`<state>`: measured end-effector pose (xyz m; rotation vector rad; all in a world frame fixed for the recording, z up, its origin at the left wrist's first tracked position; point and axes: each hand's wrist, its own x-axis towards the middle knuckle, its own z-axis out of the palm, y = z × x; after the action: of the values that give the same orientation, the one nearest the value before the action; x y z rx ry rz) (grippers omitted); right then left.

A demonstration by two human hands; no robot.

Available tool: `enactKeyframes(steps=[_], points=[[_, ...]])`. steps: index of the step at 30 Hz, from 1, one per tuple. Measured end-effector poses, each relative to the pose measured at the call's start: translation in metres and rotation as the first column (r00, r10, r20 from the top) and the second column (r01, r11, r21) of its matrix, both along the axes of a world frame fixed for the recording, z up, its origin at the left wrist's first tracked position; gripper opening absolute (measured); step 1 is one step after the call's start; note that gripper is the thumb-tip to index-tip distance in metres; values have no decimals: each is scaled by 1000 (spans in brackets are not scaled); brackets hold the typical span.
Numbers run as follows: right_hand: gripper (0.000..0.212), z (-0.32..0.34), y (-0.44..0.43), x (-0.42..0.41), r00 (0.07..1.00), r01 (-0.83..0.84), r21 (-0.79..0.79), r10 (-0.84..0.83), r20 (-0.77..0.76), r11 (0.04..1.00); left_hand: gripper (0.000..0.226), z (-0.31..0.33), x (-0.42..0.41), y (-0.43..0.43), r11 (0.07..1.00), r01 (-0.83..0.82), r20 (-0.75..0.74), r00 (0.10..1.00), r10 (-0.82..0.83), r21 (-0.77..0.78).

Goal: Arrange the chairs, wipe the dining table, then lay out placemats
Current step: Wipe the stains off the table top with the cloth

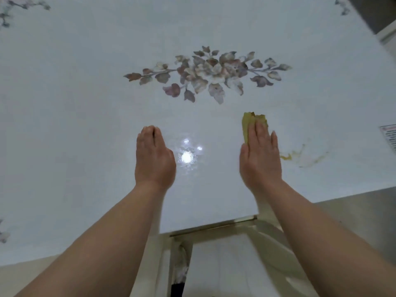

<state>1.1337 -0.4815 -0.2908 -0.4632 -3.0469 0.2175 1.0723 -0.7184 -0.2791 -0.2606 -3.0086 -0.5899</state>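
Note:
The dining table (85,103) has a glossy white top with a floral print (205,73) in its middle. My right hand (260,155) lies flat with straight fingers on a yellow-green cloth (249,121), pressing it onto the tabletop. Only the cloth's far end shows past my fingertips. My left hand (153,155) rests flat on the table, fingers together, holding nothing. A yellowish smear (297,154) marks the surface just right of my right hand.
The table's near edge (214,225) runs below my wrists, with a pale chair or frame (222,264) under it. A printed label (390,136) sits at the right edge. Smaller floral prints mark the far left corner (12,9). Lamp glare (186,157) reflects between my hands.

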Motion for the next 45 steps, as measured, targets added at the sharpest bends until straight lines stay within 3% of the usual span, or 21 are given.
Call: enactKeyframes(steps=[3,5,10,16,23,28,33,36,40,43,45], points=[[59,3,12,17,990,141,0,-141,23,990,51,1,-1,1,999,8,30,1000,-7,-46],[61,5,-2,24,989,143,-6,-143,23,990,56,2,-2,4,993,22,40,999,-18,-115],[64,8,-54,40,987,-151,-62,154,39,987,61,6,0,17,974,122,58,992,-113,-192],[60,9,-21,45,957,-283,-90,287,35,955,54,6,28,77,987,160,16,987,-160,-13],[60,10,77,59,977,-195,-70,200,70,978,49,0,66,144,993,67,78,994,-75,98],[62,6,156,68,997,-2,-21,4,74,1000,51,-9,72,154,999,38,21,999,-38,19],[65,7,144,65,990,134,-42,-132,49,990,48,-8,74,158,1000,9,0,1000,-9,1],[67,10,95,71,996,-89,-113,92,20,990,50,-9,74,158,1000,1,-9,1000,-1,1],[66,9,59,80,906,-418,-149,423,2,896,48,-9,73,157,1000,2,-27,1000,-1,22],[64,6,88,86,863,-501,-126,505,5,856,46,-10,73,155,999,4,-37,999,-2,37],[63,5,113,90,881,-470,-108,473,6,876,46,-10,73,155,999,-4,-27,1000,5,32]])
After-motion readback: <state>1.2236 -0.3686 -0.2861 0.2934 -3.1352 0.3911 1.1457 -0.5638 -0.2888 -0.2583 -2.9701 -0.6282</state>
